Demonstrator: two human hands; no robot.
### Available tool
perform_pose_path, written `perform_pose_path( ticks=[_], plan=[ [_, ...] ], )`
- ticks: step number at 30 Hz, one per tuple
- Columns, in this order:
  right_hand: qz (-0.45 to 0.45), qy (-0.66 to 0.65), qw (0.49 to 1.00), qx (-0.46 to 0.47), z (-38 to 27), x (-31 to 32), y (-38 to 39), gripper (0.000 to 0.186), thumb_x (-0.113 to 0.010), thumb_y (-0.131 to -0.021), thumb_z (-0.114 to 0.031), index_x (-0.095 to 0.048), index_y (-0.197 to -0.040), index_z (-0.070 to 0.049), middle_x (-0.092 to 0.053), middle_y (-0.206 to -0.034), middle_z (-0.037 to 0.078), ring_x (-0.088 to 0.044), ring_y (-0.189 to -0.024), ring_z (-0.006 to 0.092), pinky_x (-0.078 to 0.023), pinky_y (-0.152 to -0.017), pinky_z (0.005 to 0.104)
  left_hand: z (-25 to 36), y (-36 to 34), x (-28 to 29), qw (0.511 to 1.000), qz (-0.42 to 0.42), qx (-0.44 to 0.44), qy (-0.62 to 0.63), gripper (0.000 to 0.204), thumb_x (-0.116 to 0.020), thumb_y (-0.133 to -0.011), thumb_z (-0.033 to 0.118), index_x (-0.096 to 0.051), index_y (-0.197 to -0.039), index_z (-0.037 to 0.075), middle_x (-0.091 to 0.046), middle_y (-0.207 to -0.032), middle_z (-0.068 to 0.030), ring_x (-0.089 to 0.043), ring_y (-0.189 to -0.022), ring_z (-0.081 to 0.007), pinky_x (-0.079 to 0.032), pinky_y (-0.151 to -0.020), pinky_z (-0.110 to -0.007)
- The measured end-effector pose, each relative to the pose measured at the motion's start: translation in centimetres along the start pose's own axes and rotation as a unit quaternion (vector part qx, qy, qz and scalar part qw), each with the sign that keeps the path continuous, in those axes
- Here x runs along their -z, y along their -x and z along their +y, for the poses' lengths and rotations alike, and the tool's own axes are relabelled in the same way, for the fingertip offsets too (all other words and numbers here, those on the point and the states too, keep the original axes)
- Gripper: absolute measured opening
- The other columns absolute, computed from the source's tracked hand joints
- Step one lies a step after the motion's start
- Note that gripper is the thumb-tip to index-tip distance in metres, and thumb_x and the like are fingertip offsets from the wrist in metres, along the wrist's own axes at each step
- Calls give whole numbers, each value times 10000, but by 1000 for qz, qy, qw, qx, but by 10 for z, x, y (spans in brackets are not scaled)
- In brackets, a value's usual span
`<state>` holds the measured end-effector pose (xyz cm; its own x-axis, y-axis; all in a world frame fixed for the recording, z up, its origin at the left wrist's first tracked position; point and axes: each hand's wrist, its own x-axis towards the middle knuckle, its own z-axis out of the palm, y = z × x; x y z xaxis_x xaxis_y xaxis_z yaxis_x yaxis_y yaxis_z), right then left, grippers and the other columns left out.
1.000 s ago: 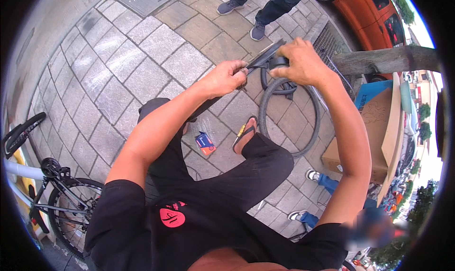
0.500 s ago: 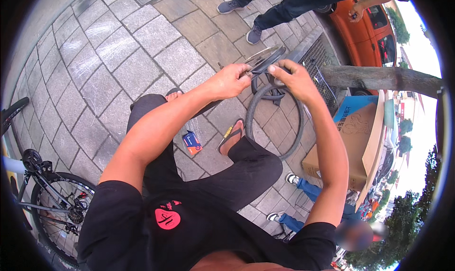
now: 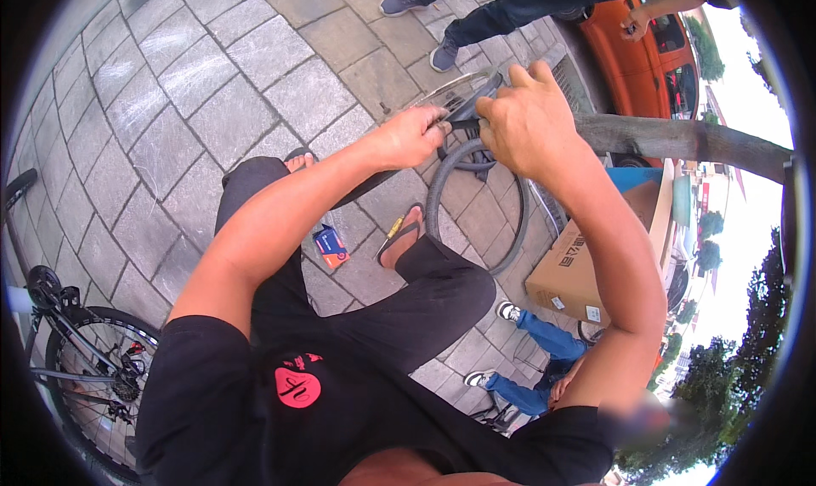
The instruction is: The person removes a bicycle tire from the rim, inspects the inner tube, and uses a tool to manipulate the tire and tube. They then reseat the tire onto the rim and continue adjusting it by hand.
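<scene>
Both my hands are raised in front of me, with a short stretch of black rubber, apparently an inner tube (image 3: 463, 124), between them. My left hand (image 3: 412, 138) pinches one end of this stretch between thumb and fingers. At the other end, my right hand (image 3: 529, 125) is closed on the rubber with its back turned up, hiding much of the grip. A dark strip shows under my left forearm; I cannot tell whether it belongs to the same tube. Below my right hand a black bicycle tire (image 3: 434, 199) lies on the paving, partly covered.
A small blue and orange box (image 3: 331, 246) lies near my sandalled foot (image 3: 403, 238). Right are a cardboard box (image 3: 561, 269), a tree trunk (image 3: 688, 140) and an orange car (image 3: 625, 57). A bicycle (image 3: 98, 371) stands at left. A standing person's shoe (image 3: 444, 56) and another person's jeans (image 3: 544, 337) show.
My right hand has turned over, knuckles now up, and its elbow has swung outward. My left hand keeps its pinch. The whole view has shifted slightly.
</scene>
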<state>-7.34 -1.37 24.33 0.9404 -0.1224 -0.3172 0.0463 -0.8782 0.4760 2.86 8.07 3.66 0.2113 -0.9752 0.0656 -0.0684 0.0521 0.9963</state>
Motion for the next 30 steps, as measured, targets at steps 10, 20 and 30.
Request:
perform_pose_path(
  ticks=[10,20,30],
  plan=[
    [67,21,996,-54,16,-46,-14,156,-689,-852,-270,-756,-893,-135,-750,-870,61,-619,-1042,249,-382,-988,450,-5,0,-8,999,22,3,49,471,-595,-1039,264,-585,-1355,-85,-682,-911,-92,-642,-879,-157,-531,-807,-338],
    [65,20,992,-104,14,-65,-27,206,-687,-844,-242,-733,-930,-60,-765,-918,96,-623,-1088,276,-371,-1026,478,11,5,-10,998,-12,48,30,474,-608,-1013,207,-570,-1372,-101,-717,-1063,-133,-671,-969,-168,-536,-875,-333],
    [91,30,991,-96,9,-69,-34,240,-744,-779,-264,-729,-915,-67,-754,-895,71,-623,-1071,266,-398,-979,460,-20,0,8,972,-76,95,200,496,-590,-951,88,-545,-1418,-74,-714,-1094,-63,-661,-969,-112,-522,-921,-267]
  ],
)
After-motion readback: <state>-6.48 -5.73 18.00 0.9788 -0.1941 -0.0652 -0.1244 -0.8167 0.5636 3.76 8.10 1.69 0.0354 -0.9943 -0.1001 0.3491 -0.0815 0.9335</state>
